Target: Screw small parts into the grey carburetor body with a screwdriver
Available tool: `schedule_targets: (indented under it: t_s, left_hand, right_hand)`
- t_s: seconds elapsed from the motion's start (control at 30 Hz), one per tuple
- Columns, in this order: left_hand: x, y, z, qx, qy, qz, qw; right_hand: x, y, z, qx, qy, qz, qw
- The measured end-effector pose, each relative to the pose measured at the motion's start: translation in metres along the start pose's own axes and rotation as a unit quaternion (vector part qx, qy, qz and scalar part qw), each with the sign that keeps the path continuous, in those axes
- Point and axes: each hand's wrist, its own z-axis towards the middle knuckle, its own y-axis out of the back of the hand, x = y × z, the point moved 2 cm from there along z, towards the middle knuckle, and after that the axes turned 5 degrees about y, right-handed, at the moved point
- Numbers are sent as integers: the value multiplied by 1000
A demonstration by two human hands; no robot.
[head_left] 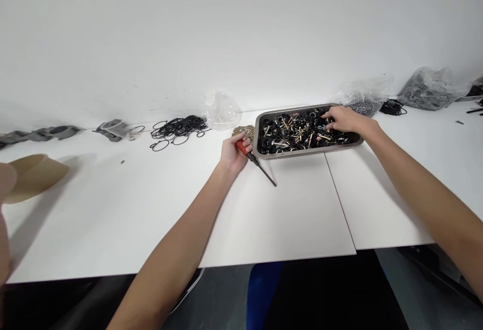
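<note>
left hand (233,152): clenched on screwdriver (253,159), tip rested on desk (113,209). right hand (341,118): fingers curled among parts in tray (307,152); grasp cannot be told. one part is best pinched singly.

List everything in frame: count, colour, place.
metal tray: one, silver-grey, back centre of the table, filled with small black and brass parts
screwdriver: one, red handle and black shaft, left of the tray
brass pieces: one small pile, left of the tray
black rings: loose heap, back left
clear bag: one, by the wall between rings and tray
plastic bags of dark parts: two, back right
black cable: one bundle, between those bags
grey parts: several, far left by the wall
white table: two panels, side by side
left hand: on the screwdriver handle
right hand: in the tray, on the parts
</note>
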Motion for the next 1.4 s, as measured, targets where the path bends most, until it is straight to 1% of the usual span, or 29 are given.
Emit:
schedule_targets:
  t_s: [0.2, 0.37, 0.5, 0.67, 0.8, 0.9, 1.0, 1.07, 1.1, 1.17, 1.27, 1.4]
  left_hand:
    - [0, 1, 0, 0, -2, 2, 1000]
    - [0, 2, 1, -1, -8, 7, 1000]
    - [0, 1, 0, -6, -5, 12, 1000]
    - [0, 1, -1, -2, 0, 18, 1000]
    - [0, 2, 0, -6, 4, 22, 1000]
    - [-1, 2, 0, -7, 3, 25, 1000]
    - [-1, 2, -2, -11, -2, 25, 1000]
    - [-1, 2, -3, -13, -1, 27, 1000]
    - [-1, 2, -3, -14, -1, 27, 1000]
    - [-1, 2, -4, -18, -3, 25, 1000]
    - [-1, 0, -5, -23, -2, 19, 1000]
    - [-2, -2, -8, -26, -1, 18, 999]
  right_hand:
    - [9, 3, -2, -4, 6, 0, 1000]
    - [6, 8, -6, -18, 29, 15, 999]
    - [5, 16, -11, -62, 19, 13, 998]
    - [7, 29, -17, -116, 0, 69, 991]
    - [10, 33, -17, -121, -12, 97, 988]
    - [18, 24, -13, -109, 0, 119, 987]
    - [30, 6, -7, -84, 23, 142, 986]
    - [36, -7, -3, -95, 36, 120, 988]
    - [38, -12, -2, -114, 36, 110, 987]
    - [40, -21, -1, -132, 25, 113, 984]
    - [40, -26, 0, -136, 23, 145, 980]
    - [38, -26, -1, -145, 18, 174, 974]
